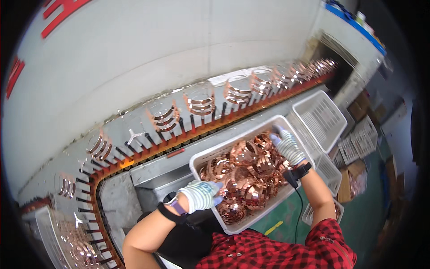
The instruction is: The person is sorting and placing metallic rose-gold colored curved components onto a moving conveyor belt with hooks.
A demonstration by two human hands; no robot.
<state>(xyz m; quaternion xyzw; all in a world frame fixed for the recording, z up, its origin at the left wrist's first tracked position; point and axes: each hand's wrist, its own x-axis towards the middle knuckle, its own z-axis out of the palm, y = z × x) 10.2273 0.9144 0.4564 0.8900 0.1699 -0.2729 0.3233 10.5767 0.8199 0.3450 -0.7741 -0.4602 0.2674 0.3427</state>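
A white plastic basket point(204, 159) in front of me is heaped with shiny copper-coloured metal bands point(251, 193), curved and tangled together. My left hand point(201, 196), in a striped glove, reaches over the basket's left side. Its fingertips lie at the edge of the heap, slightly apart, with nothing visible in them. At the far right corner, my right hand point(289, 147), gloved alike, rests along the bands with its fingers stretched out. Part of its fingertips merges with the shiny pieces. Dark straps circle both wrists, and a black cable hangs from the right one.
Beyond the basket a curved conveyor point(179, 141) with dark upright posts carries stacked copper-coloured bands point(200, 105). An empty white basket point(320, 119) stands at the right. Another crate point(47, 228) with bands sits at the lower left. Cardboard boxes point(345, 186) lie right, on the green floor.
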